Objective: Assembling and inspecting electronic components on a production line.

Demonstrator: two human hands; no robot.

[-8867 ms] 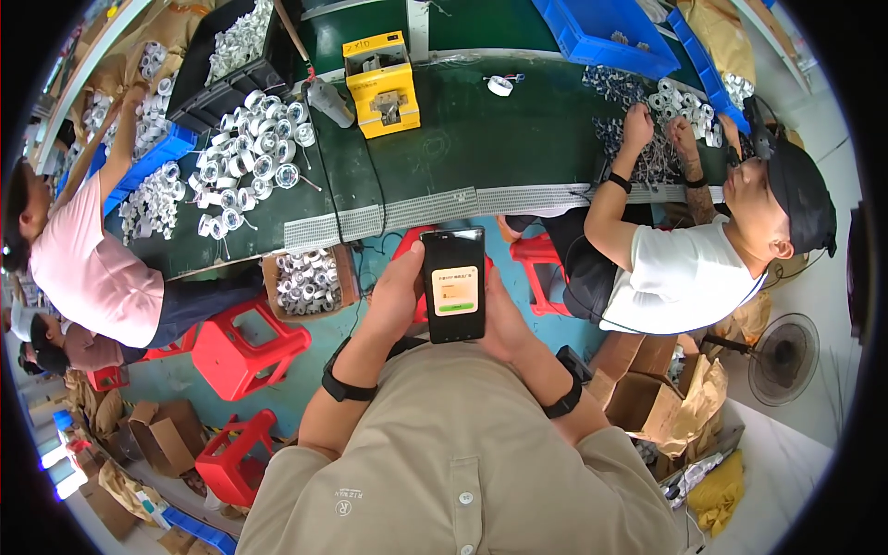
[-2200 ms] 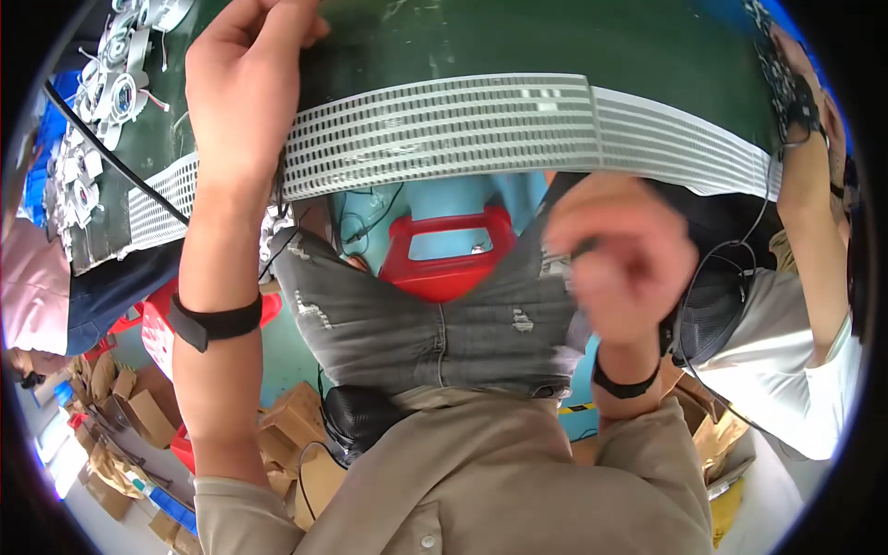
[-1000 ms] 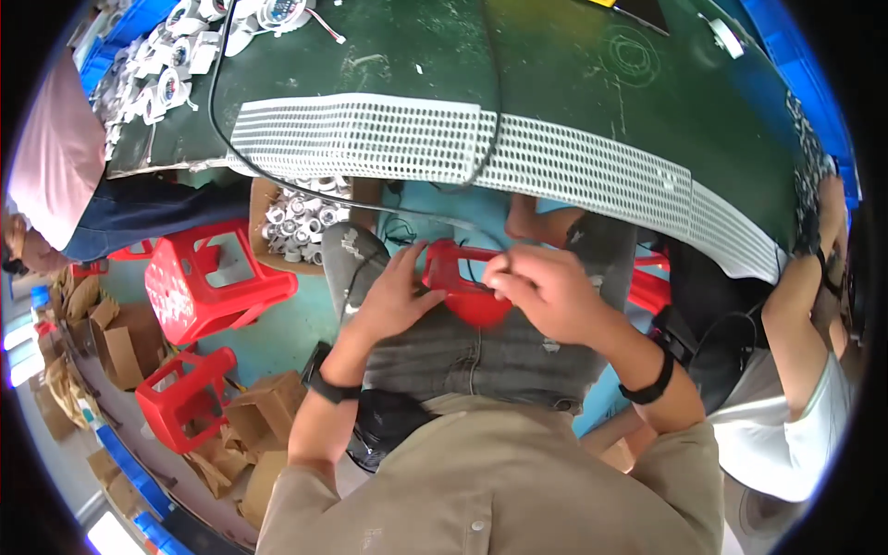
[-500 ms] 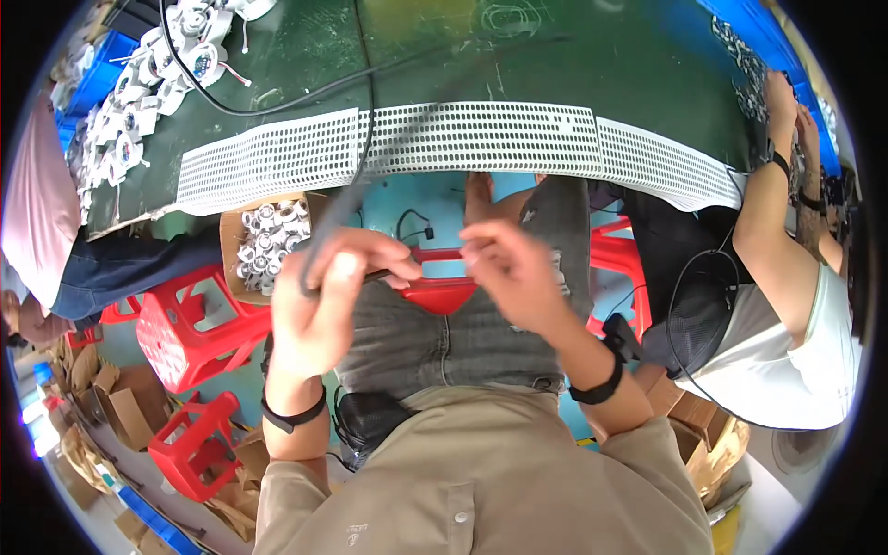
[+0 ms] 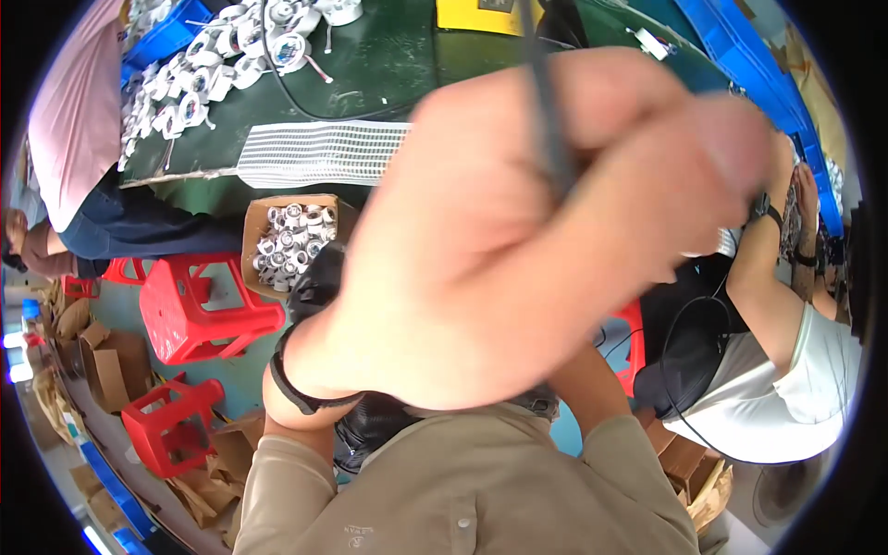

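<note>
My left hand (image 5: 555, 240) is raised very close to the camera, blurred, and fills the middle of the view. Its fingers are closed around a thin dark cord (image 5: 546, 102) that runs up toward the top edge. A black band (image 5: 298, 388) circles the left wrist. Only my right forearm (image 5: 592, 388) shows below the left hand; my right hand is hidden behind it.
A green work table (image 5: 388, 74) carries white round parts (image 5: 213, 74) and a ribbed white strip (image 5: 319, 153). Under it stand a cardboard box of round parts (image 5: 291, 240) and red stools (image 5: 199, 310). A person in pink (image 5: 79, 120) sits left, a person in white (image 5: 786, 388) right.
My left hand has lifted with the dark cord from lap height up close to the camera. It now covers my right hand and the red thing both hands held.
</note>
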